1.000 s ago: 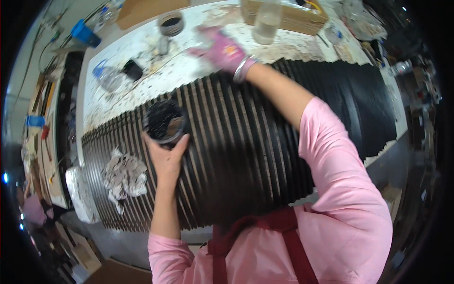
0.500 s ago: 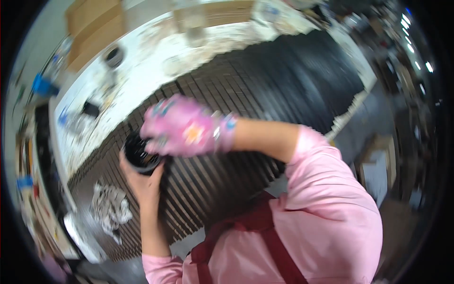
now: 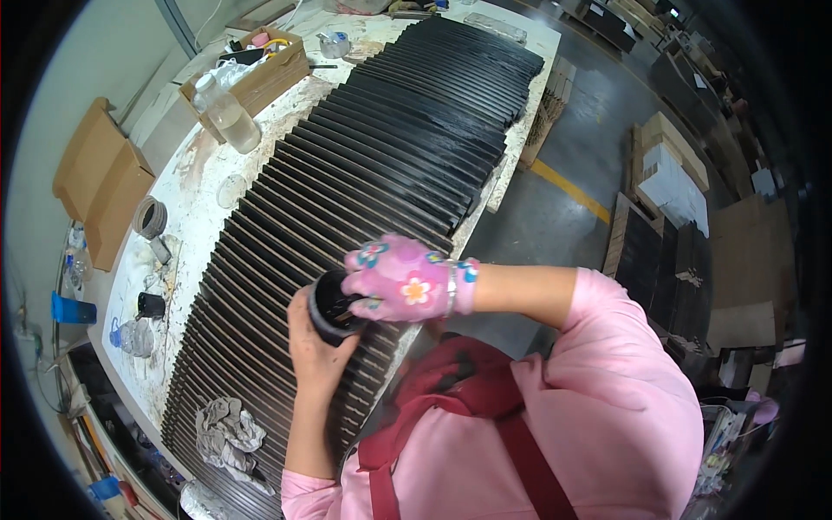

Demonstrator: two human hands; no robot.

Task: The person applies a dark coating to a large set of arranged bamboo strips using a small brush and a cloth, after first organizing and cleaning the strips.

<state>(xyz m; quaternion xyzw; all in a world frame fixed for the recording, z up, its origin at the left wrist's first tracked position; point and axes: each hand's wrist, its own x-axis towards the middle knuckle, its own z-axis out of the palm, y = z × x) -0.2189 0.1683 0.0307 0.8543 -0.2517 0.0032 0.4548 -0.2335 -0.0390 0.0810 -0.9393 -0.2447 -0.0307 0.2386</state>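
Note:
My bare left hand [image 3: 319,354] is wrapped around a dark cup [image 3: 328,333] with a black inside, tilted so its mouth faces my right hand. A pink flowered glove covers my right hand [image 3: 403,279]. Its fingers are bent together at the cup's mouth, the tips partly inside, and whatever they pinch is hidden. Under both hands lie rows of long, narrow black strips [image 3: 347,173], side by side with lighter edges showing between many of them. Toward the far end the strips look shinier and darker.
A crumpled grey rag [image 3: 227,438] lies on the strips at the near left. On the stained white table [image 3: 186,186] stand a clear bottle [image 3: 232,124], a cardboard box [image 3: 260,76] of supplies, a roll of tape [image 3: 150,218] and a small black cup [image 3: 151,304]. Stacked boards [image 3: 663,251] stand at right.
The view has turned and sharpened, showing more floor at right. My left hand keeps hold of the cup, and my right hand stays at its mouth.

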